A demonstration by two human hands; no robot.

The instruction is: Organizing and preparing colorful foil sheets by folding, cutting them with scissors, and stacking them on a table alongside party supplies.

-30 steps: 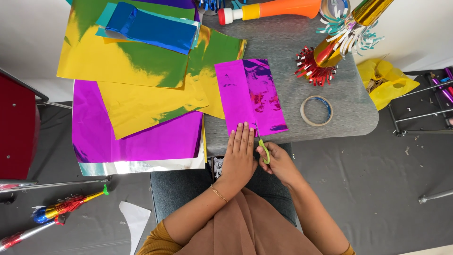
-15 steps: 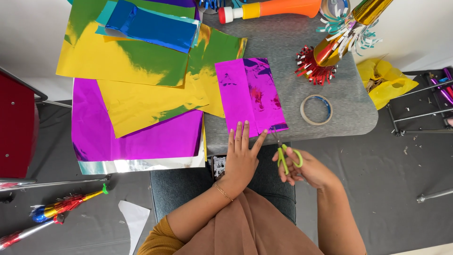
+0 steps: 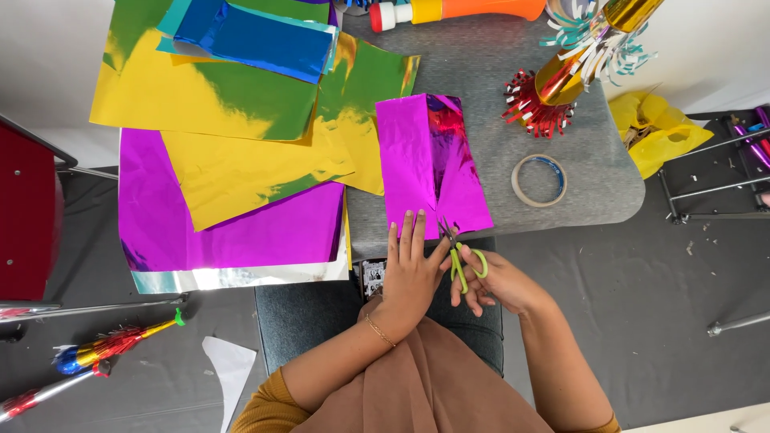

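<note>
While the magenta foil sheet (image 3: 433, 164) lies at the grey table's (image 3: 593, 188) near edge, bare tabletop opens rightward toward 1 tape ring (image 3: 539, 180). Left hand (image 3: 411, 269) lies flat, fingers pinning foil; right hand (image 3: 493, 281) grips green scissors (image 3: 459, 256), blades at the edge.

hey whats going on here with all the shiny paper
A person seated at a grey table is cutting a magenta foil sheet. The left hand presses flat on the sheet's near edge, while the right hand works green-handled scissors at that edge. More foil sheets lie to the left, and a tape roll to the right.
</note>
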